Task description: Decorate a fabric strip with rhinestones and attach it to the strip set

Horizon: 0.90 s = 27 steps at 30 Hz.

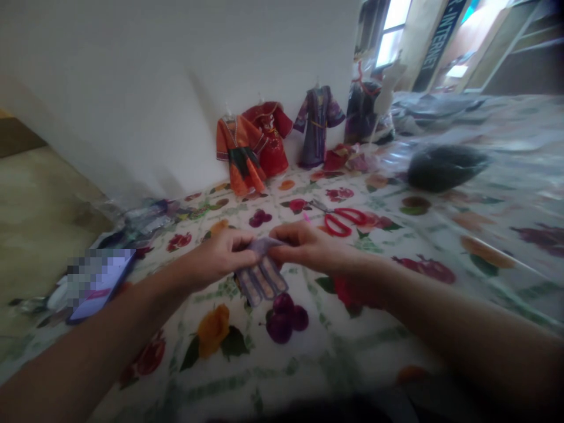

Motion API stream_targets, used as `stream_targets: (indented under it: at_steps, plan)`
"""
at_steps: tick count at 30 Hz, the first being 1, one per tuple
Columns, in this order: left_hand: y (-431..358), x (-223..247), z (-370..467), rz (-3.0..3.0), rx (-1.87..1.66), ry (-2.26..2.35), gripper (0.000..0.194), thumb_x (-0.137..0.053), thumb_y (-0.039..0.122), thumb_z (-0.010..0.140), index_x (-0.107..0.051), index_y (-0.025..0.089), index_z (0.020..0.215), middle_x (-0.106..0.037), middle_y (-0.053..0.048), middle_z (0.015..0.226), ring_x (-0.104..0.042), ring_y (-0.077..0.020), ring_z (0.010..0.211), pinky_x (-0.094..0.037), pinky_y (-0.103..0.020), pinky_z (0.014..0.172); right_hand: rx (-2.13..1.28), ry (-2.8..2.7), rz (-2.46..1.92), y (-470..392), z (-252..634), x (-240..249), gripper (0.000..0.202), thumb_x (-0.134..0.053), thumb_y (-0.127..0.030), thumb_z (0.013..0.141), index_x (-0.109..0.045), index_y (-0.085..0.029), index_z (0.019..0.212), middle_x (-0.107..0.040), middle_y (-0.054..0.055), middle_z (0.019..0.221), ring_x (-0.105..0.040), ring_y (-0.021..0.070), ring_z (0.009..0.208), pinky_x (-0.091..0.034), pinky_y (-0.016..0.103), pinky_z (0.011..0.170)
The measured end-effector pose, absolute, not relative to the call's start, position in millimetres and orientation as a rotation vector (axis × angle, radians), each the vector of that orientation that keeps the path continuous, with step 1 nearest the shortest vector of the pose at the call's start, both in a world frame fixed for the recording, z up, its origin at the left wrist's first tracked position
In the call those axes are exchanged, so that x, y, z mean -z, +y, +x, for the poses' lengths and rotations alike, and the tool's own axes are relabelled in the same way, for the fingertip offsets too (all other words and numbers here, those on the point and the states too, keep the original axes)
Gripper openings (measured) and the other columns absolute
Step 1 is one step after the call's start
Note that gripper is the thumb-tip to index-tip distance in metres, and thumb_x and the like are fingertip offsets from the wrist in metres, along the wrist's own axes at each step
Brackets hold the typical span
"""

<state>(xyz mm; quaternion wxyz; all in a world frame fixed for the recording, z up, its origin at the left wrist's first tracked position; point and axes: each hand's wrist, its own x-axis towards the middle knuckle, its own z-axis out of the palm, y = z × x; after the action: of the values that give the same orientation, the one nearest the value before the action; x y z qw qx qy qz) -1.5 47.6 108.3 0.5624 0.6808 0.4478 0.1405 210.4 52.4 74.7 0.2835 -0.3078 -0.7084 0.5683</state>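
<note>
A small piece of purple-grey striped fabric (262,282) is pinched between my two hands, a little above the tablecloth. Thumb and fingers of my left hand (227,252) grip its upper left part. On the other side, my right hand (304,244) pinches the top right edge. The fabric's lower part hangs toward me, showing pale bands between darker stripes. Just beyond my right hand lie scissors (339,218) with red handles, their blades pointing away to the left.
Miniature garments stand along the wall: an orange dress (241,154), a red dress (272,138) and a purple robe (318,126). A phone (103,282) lies at left beside plastic-wrapped items. A dark bundle (445,166) in clear plastic sits at right on the fruit-print tablecloth (304,376).
</note>
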Motion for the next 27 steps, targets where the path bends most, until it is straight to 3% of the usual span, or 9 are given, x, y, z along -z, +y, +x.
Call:
stream_targets:
  at_steps: [3,8,17,24,27]
  plan:
    - [47.1,-108.8,-1.6,1.602,-0.335,1.073,0.018,-0.064,0.031,0.086,-0.066,0.014,0.091,-0.072,-0.007,0.083,-0.067,-0.0151,0.069,-0.051,-0.021,0.058,-1.592,-1.843,-0.815,51.1,210.1,-77.0,0.01,-0.059,-0.024,0.089,-0.064,-0.016,0.085,-0.065,0.002,0.081,-0.063,0.0143,0.076,-0.049,0.026,0.069]
    - [47.5,-106.7,-0.4,1.584,-0.331,1.055,0.019,-0.061,0.031,0.085,-0.064,0.014,0.091,-0.071,-0.007,0.084,-0.066,-0.015,0.067,-0.051,-0.022,0.058,-1.5,-1.893,-0.804,54.0,208.4,-70.5,0.012,-0.06,-0.025,0.09,-0.063,-0.016,0.083,-0.064,0.002,0.078,-0.06,0.0135,0.071,-0.046,0.025,0.063]
    - [45.3,-115.0,5.3,1.652,-0.369,1.098,0.014,-0.063,0.027,0.08,-0.064,0.014,0.084,-0.059,0.002,0.065,-0.048,-0.007,0.05,-0.038,-0.018,0.048,-1.504,-1.873,-0.85,53.6,208.9,-71.7,0.011,-0.059,-0.024,0.09,-0.061,-0.016,0.082,-0.06,0.001,0.076,-0.058,0.0128,0.069,-0.045,0.025,0.061]
    - [46.6,-111.7,4.5,1.672,-0.36,1.11,0.017,-0.063,0.03,0.081,-0.062,0.013,0.083,-0.064,-0.003,0.073,-0.056,-0.0104,0.06,-0.04,-0.018,0.05,-1.59,-1.8,-0.792,53.7,208.7,-71.5,0.014,-0.057,-0.025,0.09,-0.06,-0.015,0.08,-0.061,0.002,0.078,-0.061,0.0137,0.074,-0.05,0.027,0.069]
    - [46.3,-112.8,5.1,1.67,-0.352,1.117,0.015,-0.063,0.028,0.08,-0.062,0.013,0.084,-0.063,-0.002,0.072,-0.057,-0.0104,0.059,-0.04,-0.018,0.049,-1.526,-1.859,-0.794,55.5,208.8,-68.7,0.014,-0.062,-0.028,0.088,-0.06,-0.016,0.081,-0.06,0.001,0.076,-0.058,0.0124,0.068,-0.046,0.024,0.061]
